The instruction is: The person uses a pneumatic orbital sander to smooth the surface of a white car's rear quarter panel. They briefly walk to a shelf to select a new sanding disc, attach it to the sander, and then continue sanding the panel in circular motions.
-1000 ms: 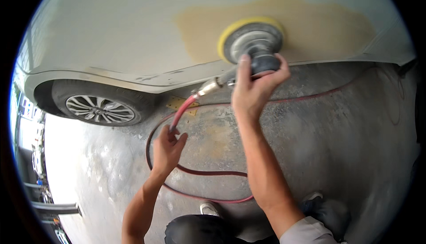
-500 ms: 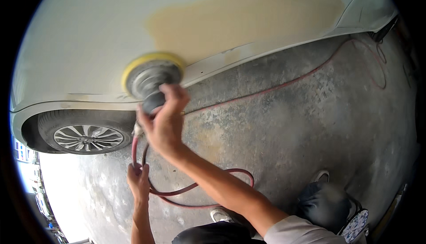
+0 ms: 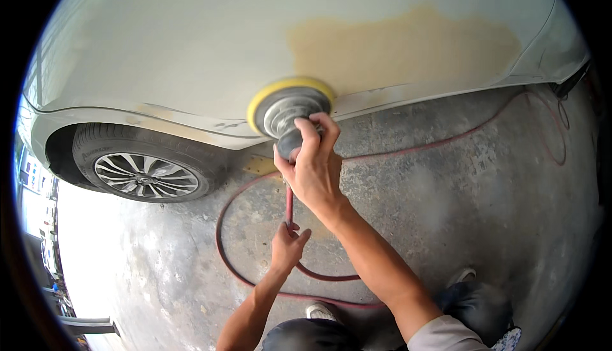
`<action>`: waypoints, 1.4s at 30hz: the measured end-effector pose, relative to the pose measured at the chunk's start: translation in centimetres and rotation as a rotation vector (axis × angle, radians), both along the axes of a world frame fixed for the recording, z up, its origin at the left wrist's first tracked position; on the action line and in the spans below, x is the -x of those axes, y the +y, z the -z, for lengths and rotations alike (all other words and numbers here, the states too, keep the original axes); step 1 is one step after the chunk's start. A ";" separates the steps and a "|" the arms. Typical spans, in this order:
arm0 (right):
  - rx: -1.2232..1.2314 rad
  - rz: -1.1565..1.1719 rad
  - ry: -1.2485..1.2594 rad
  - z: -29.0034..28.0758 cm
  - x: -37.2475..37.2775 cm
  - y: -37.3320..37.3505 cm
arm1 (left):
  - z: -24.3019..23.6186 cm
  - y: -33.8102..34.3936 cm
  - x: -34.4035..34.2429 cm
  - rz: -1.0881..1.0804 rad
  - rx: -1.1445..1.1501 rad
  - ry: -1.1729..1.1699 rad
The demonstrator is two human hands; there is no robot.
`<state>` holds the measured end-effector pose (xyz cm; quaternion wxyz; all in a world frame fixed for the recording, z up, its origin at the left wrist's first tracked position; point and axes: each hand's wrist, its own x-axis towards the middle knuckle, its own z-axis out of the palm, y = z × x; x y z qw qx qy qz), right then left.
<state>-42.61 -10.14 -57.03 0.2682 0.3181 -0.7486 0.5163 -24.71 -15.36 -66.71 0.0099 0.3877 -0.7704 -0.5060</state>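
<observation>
My right hand (image 3: pixel 314 166) is wrapped round the dark handle of an air sander (image 3: pixel 290 114). The sander's yellow-rimmed round pad lies against the pale car's side panel (image 3: pixel 191 51), left of and just below a tan patch of filler (image 3: pixel 408 48). Lower down, my left hand (image 3: pixel 288 247) is closed round the red air hose (image 3: pixel 289 204), which rises toward the sander's handle. The join between hose and sander is hidden behind my right hand.
A car wheel (image 3: pixel 145 175) sits in its arch at the left. Hose loops lie on the stained concrete floor (image 3: pixel 408 223) and run off to the far right. My shoe (image 3: pixel 320 311) shows at the lower edge. A bright opening is at the left.
In the picture, the sander and both hands sit further right than before, while the view has also shifted. The hose loop has spread wider to the left. Both grips are unchanged.
</observation>
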 end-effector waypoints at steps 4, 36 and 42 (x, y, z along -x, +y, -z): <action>0.070 0.073 0.005 -3.4 2.0 1.1 | -2.0 1.0 2.3 0.058 0.000 0.070; 0.213 0.094 -0.023 -9.1 10.6 11.8 | -7.5 8.4 10.4 0.267 0.043 0.128; 0.220 0.042 -0.074 -4.7 10.4 13.0 | -6.4 9.2 9.5 0.277 0.088 -0.038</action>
